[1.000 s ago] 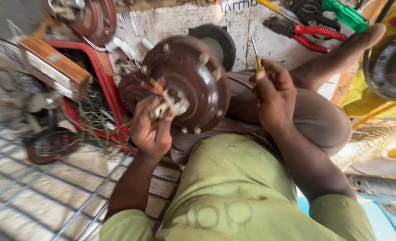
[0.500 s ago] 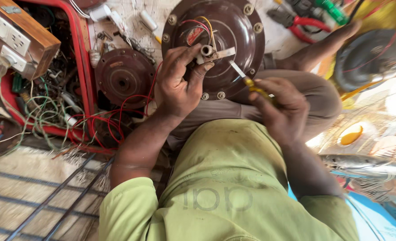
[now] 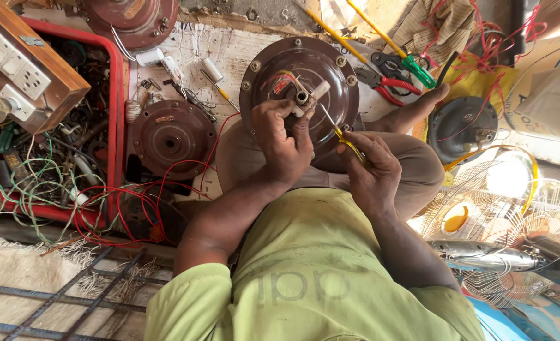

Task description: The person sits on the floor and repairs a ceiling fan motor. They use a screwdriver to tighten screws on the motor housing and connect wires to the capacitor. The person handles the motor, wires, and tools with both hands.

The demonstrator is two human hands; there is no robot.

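Since half a second ago, the left hand (image 3: 284,140) has slid from the motor's left flank up to its centre, and the screwdriver's tip has risen toward the shaft. A seated person in a green shirt works on a round brown fan motor housing (image 3: 300,88) propped on the lap, its bolted face turned toward the camera. The left hand grips the central shaft (image 3: 302,98), thumb and fingers closed around it beside a white sleeve (image 3: 319,90) and a cluster of coloured wires. The right hand (image 3: 369,169), at four o'clock from the shaft, is closed around a yellow-handled screwdriver (image 3: 341,131), whose blade slants up toward the hub.

At nine o'clock from the housing lies a second, smaller brown motor cover (image 3: 172,137), red wire looping past it. Further left, a red crate (image 3: 117,126) holds tangled green and red wires and small parts, with a wooden switchboard (image 3: 21,66) resting across its upper corner. At two o'clock, red-handled pliers (image 3: 388,83) and a green-handled screwdriver (image 3: 412,63) lie on the floor near the person's bare foot (image 3: 419,108). Another motor (image 3: 463,129) sits at three o'clock, and a wire fan guard (image 3: 520,215) spreads at four o'clock.
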